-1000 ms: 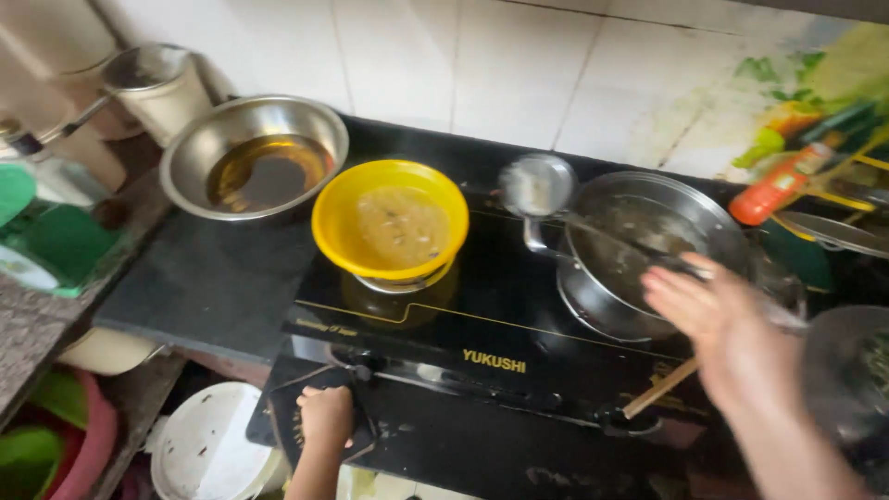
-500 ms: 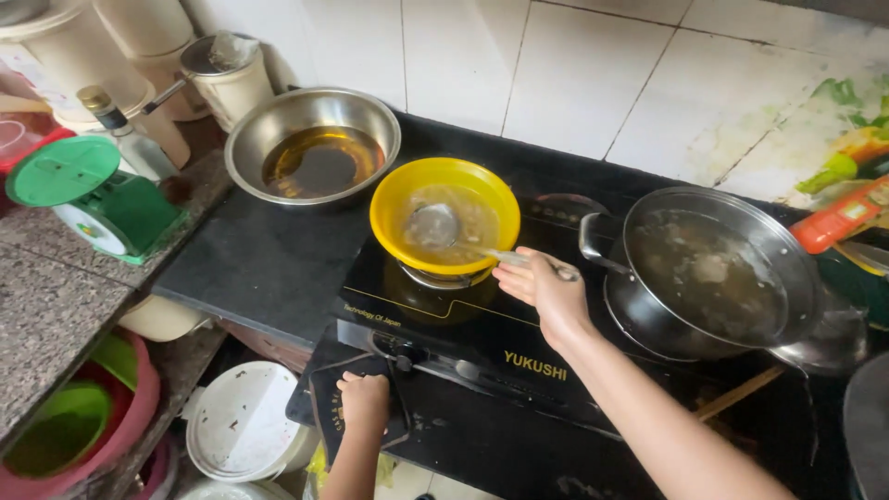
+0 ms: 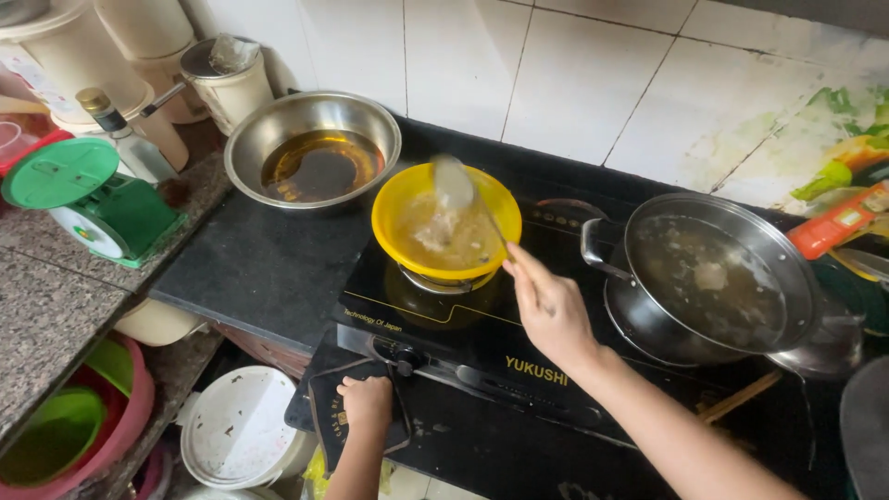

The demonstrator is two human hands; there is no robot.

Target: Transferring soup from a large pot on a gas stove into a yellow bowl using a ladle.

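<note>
Nearest to the camera, the left hand (image 3: 368, 400) is curled on the front edge of the black stove (image 3: 463, 324), gripping nothing else. Further up, the right hand (image 3: 551, 310) pinches the handle of a ladle (image 3: 456, 183); its scoop sits tilted over the yellow bowl (image 3: 445, 227), just beyond the fingers. The steel pot (image 3: 708, 278) is right of that hand, the oil bowl (image 3: 313, 148) far left.

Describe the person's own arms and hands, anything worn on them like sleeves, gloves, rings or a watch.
Both are bare. The right hand and its forearm show no sleeve, glove, watch or bracelet up to the frame edge, and no ring is visible on the fingers. The left hand and the short stretch of its forearm in view are likewise uncovered, with no jewellery to be seen.
</note>
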